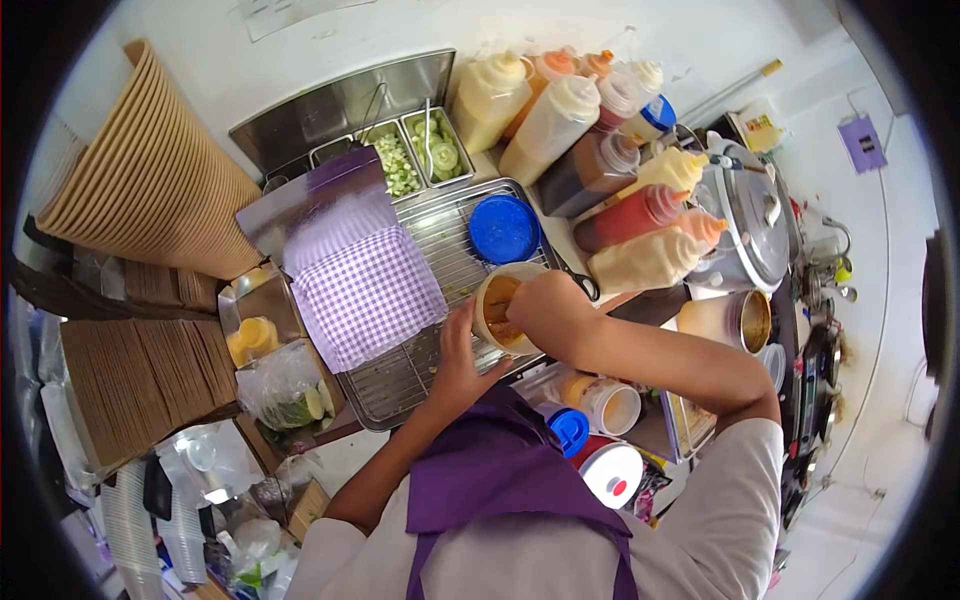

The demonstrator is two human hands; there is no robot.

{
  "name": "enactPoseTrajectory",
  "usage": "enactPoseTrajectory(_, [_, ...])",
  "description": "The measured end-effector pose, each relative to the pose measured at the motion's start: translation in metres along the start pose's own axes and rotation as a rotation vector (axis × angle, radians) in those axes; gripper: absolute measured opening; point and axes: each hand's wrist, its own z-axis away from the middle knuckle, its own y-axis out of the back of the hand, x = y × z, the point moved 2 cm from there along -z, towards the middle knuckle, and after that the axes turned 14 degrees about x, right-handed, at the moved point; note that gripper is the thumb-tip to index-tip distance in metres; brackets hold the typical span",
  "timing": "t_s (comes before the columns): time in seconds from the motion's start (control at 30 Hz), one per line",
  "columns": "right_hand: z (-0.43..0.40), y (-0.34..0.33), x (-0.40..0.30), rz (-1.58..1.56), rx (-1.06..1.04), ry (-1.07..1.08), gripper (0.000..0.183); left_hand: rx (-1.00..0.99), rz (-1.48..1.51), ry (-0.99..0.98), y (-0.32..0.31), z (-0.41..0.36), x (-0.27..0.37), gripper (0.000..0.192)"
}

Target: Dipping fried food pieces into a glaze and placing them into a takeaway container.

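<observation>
My left hand [463,360] steadies the near left side of a round plastic tub [487,330] that holds an orange-brown sauce [501,300]. Over the tub's mouth, my right hand [551,304] is bent down with its fingers at the sauce; what they hold is hidden. Just beyond the tub, a blue round lid [504,229] lies on a wire rack in a metal tray [375,420]. Left of the lid stands an opened box [315,202] lined with purple-and-white checked paper [367,296].
Squeeze bottles [559,120] crowd the back right, near black-handled scissors [586,285]. Metal pans hold chopped greens [397,165] and sliced cucumber [444,154]. Stacked brown containers [157,180] and cardboard [142,382] border the left. A lidded pot [750,217] stands right; more tubs [619,409] sit by my right elbow.
</observation>
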Motion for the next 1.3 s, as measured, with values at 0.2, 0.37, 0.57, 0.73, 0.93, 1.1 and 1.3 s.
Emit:
enactPoseTrajectory(0.2, [0.0,-0.003,0.02,-0.037,-0.006,0.093,0.012,0.023,0.034,0.075,-0.003,-0.002,-0.004,0.092])
enactPoseTrajectory(0.37, [0.0,-0.001,0.031,-0.014,-0.009,0.128,0.011,0.037,-0.037,0.07,-0.003,-0.007,0.005,0.091])
enactPoseTrajectory(0.57, [-0.011,0.001,0.033,-0.014,-0.083,0.231,0.01,0.067,-0.003,0.092,-0.009,-0.004,0.008,0.091])
enactPoseTrajectory(0.73, [-0.004,0.007,0.039,0.029,0.017,0.19,0.014,0.08,-0.043,0.112,-0.004,-0.001,0.014,0.084])
enactPoseTrajectory(0.93, [-0.019,-0.005,0.016,0.102,-0.124,0.038,0.012,0.141,-0.312,0.085,0.033,0.025,0.021,0.068])
enactPoseTrajectory(1.1, [-0.024,0.0,0.001,0.101,-0.188,0.226,0.013,0.032,0.358,0.622,0.024,0.03,0.02,0.068])
enactPoseTrajectory(1.3, [-0.026,0.006,0.015,0.046,-0.11,0.192,0.014,-0.122,0.609,0.677,-0.001,0.025,0.026,0.074])
